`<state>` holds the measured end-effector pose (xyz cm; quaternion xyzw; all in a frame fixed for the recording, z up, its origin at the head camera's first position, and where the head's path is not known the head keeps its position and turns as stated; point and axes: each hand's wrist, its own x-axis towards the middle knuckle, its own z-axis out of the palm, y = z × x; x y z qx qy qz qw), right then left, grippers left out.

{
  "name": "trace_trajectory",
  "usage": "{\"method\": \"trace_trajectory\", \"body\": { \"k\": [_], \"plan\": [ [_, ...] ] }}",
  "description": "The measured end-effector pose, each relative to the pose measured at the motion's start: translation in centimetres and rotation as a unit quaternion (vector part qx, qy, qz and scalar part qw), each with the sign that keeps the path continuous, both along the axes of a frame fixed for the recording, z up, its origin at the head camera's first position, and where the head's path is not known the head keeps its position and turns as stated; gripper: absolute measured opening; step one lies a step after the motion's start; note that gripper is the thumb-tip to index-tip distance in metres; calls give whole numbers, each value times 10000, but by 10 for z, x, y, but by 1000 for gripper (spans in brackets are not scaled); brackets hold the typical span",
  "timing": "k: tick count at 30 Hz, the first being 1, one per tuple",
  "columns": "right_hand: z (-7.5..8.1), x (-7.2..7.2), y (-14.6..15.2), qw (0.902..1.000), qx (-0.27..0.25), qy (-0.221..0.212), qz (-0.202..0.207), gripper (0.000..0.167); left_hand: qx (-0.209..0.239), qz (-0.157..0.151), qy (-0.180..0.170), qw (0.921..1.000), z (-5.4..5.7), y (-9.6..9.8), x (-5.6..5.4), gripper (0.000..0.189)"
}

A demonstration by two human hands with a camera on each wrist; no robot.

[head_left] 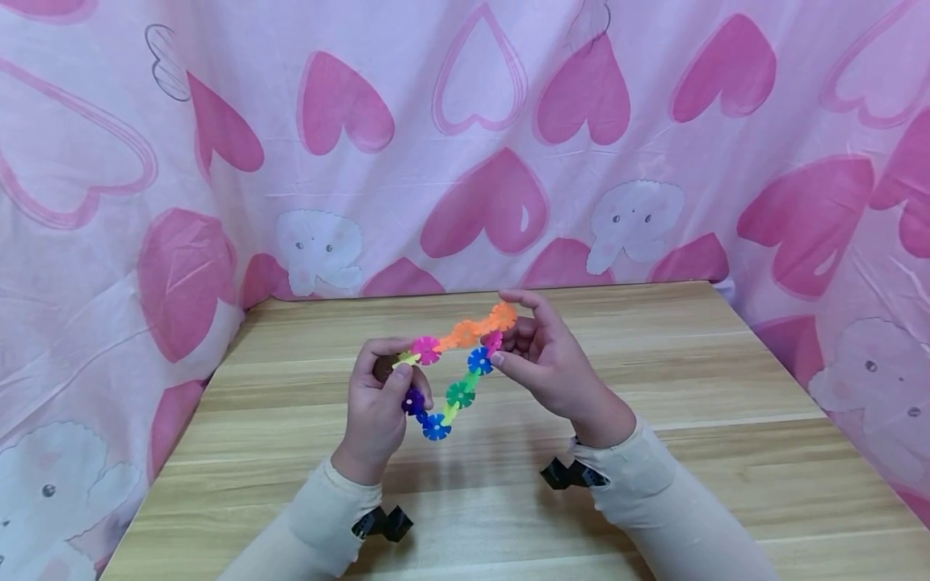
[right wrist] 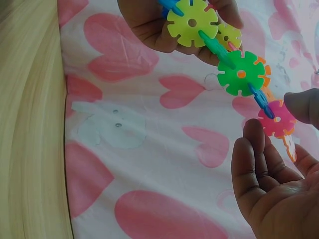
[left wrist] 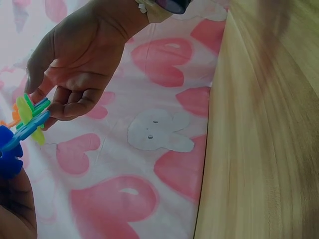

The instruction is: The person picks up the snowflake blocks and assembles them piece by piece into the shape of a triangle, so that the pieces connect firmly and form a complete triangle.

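Observation:
Between the two hands, above the table, hangs a looped chain of slotted plastic snowflake discs (head_left: 460, 394). My left hand (head_left: 375, 403) pinches it at a yellow-green disc by thumb and forefinger, with a pink disc (head_left: 425, 350) beside the fingertips. A purple disc (head_left: 413, 401) and a blue disc (head_left: 436, 427) hang lower. At the other side my right hand (head_left: 552, 363) holds the loop, forefinger at the orange disc (head_left: 503, 315) and thumb by a blue disc (head_left: 480, 361). In the right wrist view, a pink disc (right wrist: 275, 118) lies between right thumb and fingers.
The wooden table (head_left: 291, 452) extends under both forearms. Behind it and at both sides hangs a pink curtain (head_left: 407, 186) with hearts and white animal figures. Small black devices (head_left: 574, 474) are strapped at the wrists over light sleeves.

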<state>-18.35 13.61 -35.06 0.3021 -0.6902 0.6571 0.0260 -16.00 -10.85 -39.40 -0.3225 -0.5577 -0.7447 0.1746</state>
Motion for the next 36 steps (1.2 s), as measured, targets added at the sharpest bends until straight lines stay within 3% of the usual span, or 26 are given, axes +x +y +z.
{"method": "trace_trajectory", "body": {
  "k": [23,36],
  "plan": [
    [0,1,0,10000,-17,-39,-53,69,-64,34,-12,10000,0,1,2,28],
    [-4,1,0,9973,-28,115,-726,59,-319,118,-209,9992,-1,3,2,30]
  ]
}}
